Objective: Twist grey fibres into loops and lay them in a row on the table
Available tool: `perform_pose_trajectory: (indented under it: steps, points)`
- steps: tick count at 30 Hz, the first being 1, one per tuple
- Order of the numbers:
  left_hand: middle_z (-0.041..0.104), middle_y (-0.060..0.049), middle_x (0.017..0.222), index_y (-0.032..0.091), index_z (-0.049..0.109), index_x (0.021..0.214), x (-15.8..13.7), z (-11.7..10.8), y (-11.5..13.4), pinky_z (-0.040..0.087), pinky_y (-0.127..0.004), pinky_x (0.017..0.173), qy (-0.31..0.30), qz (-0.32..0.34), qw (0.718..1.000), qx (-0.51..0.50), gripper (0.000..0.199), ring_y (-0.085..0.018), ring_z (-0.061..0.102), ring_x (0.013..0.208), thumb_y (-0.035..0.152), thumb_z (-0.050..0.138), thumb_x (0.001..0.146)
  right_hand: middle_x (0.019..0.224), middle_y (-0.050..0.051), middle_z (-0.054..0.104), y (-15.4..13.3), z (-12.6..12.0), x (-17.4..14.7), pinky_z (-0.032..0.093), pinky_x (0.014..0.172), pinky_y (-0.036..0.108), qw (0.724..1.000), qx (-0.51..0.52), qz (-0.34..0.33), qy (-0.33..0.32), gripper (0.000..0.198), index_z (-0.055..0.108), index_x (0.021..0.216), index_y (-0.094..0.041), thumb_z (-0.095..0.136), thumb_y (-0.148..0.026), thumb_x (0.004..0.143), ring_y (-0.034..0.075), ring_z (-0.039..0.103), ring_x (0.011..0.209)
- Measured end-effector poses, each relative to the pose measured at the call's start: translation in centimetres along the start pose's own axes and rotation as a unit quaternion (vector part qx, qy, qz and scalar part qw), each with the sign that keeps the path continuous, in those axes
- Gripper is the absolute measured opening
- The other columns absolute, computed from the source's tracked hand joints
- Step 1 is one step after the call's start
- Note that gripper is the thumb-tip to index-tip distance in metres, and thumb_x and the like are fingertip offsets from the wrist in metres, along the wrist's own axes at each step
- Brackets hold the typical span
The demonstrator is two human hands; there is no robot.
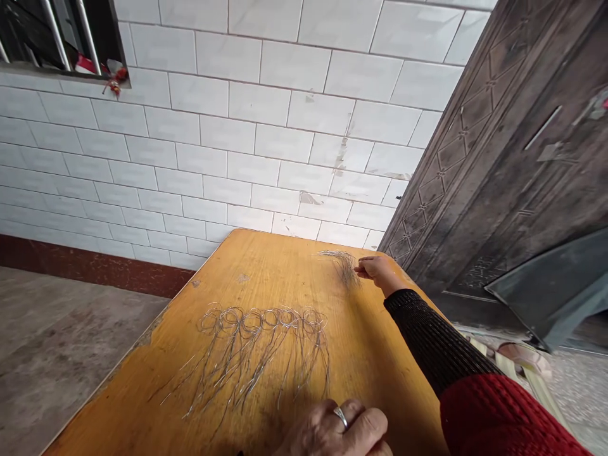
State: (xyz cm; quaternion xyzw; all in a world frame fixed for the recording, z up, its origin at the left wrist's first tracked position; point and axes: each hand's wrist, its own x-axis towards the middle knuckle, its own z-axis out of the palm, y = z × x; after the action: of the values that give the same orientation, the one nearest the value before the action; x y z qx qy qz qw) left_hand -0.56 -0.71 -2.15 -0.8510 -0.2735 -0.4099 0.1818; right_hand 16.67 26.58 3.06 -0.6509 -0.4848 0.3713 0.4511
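Note:
My right hand (375, 269) reaches to the far right of the wooden table, its fingers pinched at the edge of a loose bunch of thin wires (344, 266). How many strands it grips is too fine to see. At the near edge my left hand (337, 430), with a ring on one finger, is curled closed; its fingertips are hidden, so whatever it holds does not show. Just beyond it lies a row of several wires with looped ends (251, 322), their loose tails fanned towards me.
The worn yellow wooden table (285, 269) stands by a white tiled wall (256, 120). A dark carved door (503, 145) rises on the right, with a grey sheet (560, 285) leaning there. A barred window (57, 38) is at upper left.

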Motion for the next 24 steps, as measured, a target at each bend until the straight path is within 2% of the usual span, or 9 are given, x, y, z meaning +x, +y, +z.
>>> perform_pose_trajectory:
  steps: [5, 10, 12, 14, 16, 19, 21, 24]
  points:
    - [0.052, 0.001, 0.072, 0.017, 0.049, 0.069, 0.0, -2.0, 0.1, 0.038, -0.025, 0.044, -0.118, 0.077, 0.990, -0.013, 0.012, -0.012, 0.052, 0.062, 0.015, 0.051, 0.080, 0.047, 0.001, 0.056, -0.2, -0.5, -4.9, 0.043, 0.045, 0.021, 0.997, -0.033, -0.054, -0.041, 0.005, 0.060, 0.070, -0.013, 0.057, -0.009, 0.070, 0.012, 0.057, 0.047]
    - [0.052, 0.001, 0.076, 0.016, 0.050, 0.075, 0.2, -3.3, 0.6, 0.037, -0.026, 0.045, -0.184, 0.130, 0.974, -0.037, 0.011, -0.012, 0.051, 0.064, 0.011, 0.045, 0.083, 0.042, -0.002, 0.054, 2.9, -0.2, -14.3, 0.037, 0.041, 0.022, 0.986, -0.071, -0.088, -0.124, 0.011, 0.065, 0.077, -0.013, 0.058, -0.014, 0.069, 0.010, 0.049, 0.039]
    - [0.052, 0.001, 0.076, 0.016, 0.051, 0.077, 0.1, -3.4, 0.8, 0.036, -0.026, 0.044, -0.190, 0.149, 0.970, -0.034, 0.010, -0.012, 0.050, 0.061, 0.009, 0.045, 0.082, 0.045, -0.002, 0.056, 4.3, -0.3, -17.9, 0.038, 0.046, 0.023, 0.959, -0.155, -0.178, -0.158, 0.014, 0.065, 0.080, -0.014, 0.056, -0.016, 0.069, 0.011, 0.050, 0.042]
    - [0.051, 0.001, 0.076, 0.015, 0.051, 0.076, -0.1, -3.3, 0.9, 0.035, -0.027, 0.043, -0.188, 0.167, 0.967, -0.032, 0.011, -0.012, 0.049, 0.058, 0.008, 0.045, 0.081, 0.049, -0.002, 0.057, 5.0, -0.3, -20.4, 0.039, 0.051, 0.024, 0.941, -0.195, -0.216, -0.173, 0.015, 0.065, 0.081, -0.015, 0.054, -0.019, 0.072, 0.012, 0.053, 0.046]
    - [0.051, 0.001, 0.076, 0.015, 0.051, 0.076, -0.2, -3.0, 1.2, 0.033, -0.027, 0.042, -0.180, 0.183, 0.966, -0.037, 0.011, -0.012, 0.048, 0.057, 0.008, 0.044, 0.082, 0.047, -0.002, 0.055, 5.2, 0.0, -21.6, 0.038, 0.052, 0.024, 0.937, -0.226, -0.212, -0.163, 0.017, 0.065, 0.080, -0.015, 0.050, -0.023, 0.076, 0.012, 0.052, 0.045]
    - [0.050, 0.001, 0.074, 0.016, 0.050, 0.073, -0.5, -2.5, 1.8, 0.031, -0.026, 0.041, -0.166, 0.206, 0.963, -0.057, 0.012, -0.012, 0.047, 0.056, 0.008, 0.043, 0.081, 0.047, 0.000, 0.056, 4.8, 1.3, -21.2, 0.037, 0.052, 0.024, 0.934, -0.273, -0.195, -0.121, 0.023, 0.065, 0.080, -0.016, 0.046, -0.028, 0.080, 0.013, 0.053, 0.048]
    - [0.049, 0.001, 0.073, 0.016, 0.048, 0.071, -0.7, -2.2, 2.2, 0.029, -0.026, 0.040, -0.156, 0.218, 0.960, -0.077, 0.013, -0.011, 0.046, 0.055, 0.009, 0.044, 0.081, 0.062, 0.004, 0.063, 4.6, 2.4, -20.5, 0.036, 0.056, 0.024, 0.928, -0.302, -0.199, -0.088, 0.021, 0.066, 0.079, -0.016, 0.049, -0.029, 0.079, 0.015, 0.057, 0.061]
    - [0.049, 0.001, 0.074, 0.015, 0.047, 0.070, -1.0, -1.8, 2.7, 0.029, -0.026, 0.041, -0.145, 0.228, 0.957, -0.108, 0.012, -0.011, 0.046, 0.057, 0.011, 0.045, 0.081, 0.083, 0.008, 0.066, 4.6, 3.6, -19.8, 0.036, 0.062, 0.025, 0.924, -0.324, -0.193, -0.066, 0.018, 0.066, 0.080, -0.016, 0.054, -0.029, 0.076, 0.018, 0.058, 0.076]
